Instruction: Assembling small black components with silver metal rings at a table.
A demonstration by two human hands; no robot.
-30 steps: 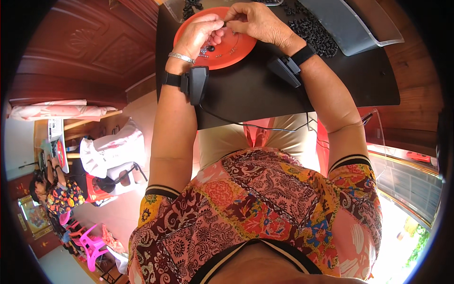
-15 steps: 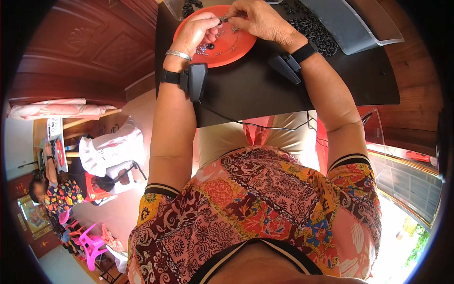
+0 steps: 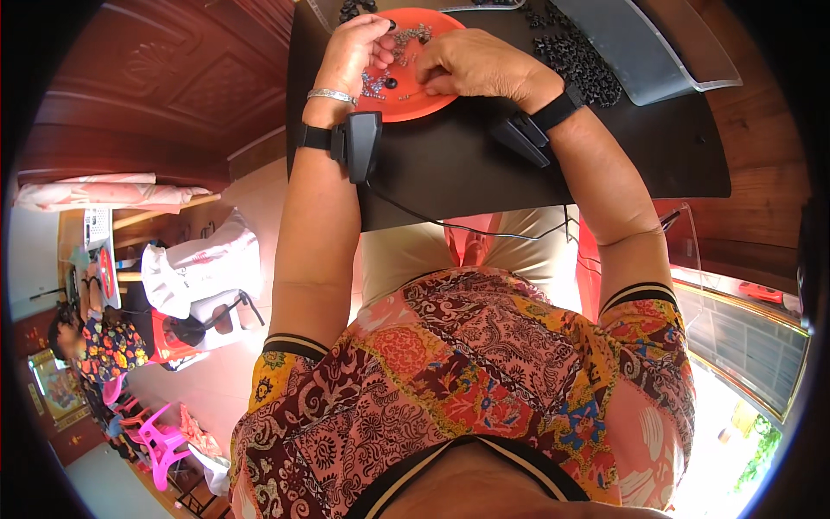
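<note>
The left hand [image 3: 353, 54] is closed at thumb and fingers on a small black round piece [image 3: 392, 25], held above the orange-red plate [image 3: 417, 107] near its left edge. The right hand [image 3: 486, 67] reaches over the plate's right edge, fingers bent and tips pointing down; whether they pinch anything, I cannot tell. Between the hands, small metallic pieces [image 3: 373, 85] are scattered on the plate, with a loose black bead-like piece [image 3: 392, 83] among them, toward the near edge. A silver bracelet [image 3: 333, 94] circles the left wrist, and each wrist carries a strapped black device [image 3: 358, 145]. The plate lies on the dark table [image 3: 458, 173], toward its far edge and left of the middle. Right of it spreads a heap of small black parts [image 3: 577, 67], next to a grey plastic bin [image 3: 640, 52] at the table's far right corner. A thin black cable [image 3: 432, 222] runs along the near edge
</note>
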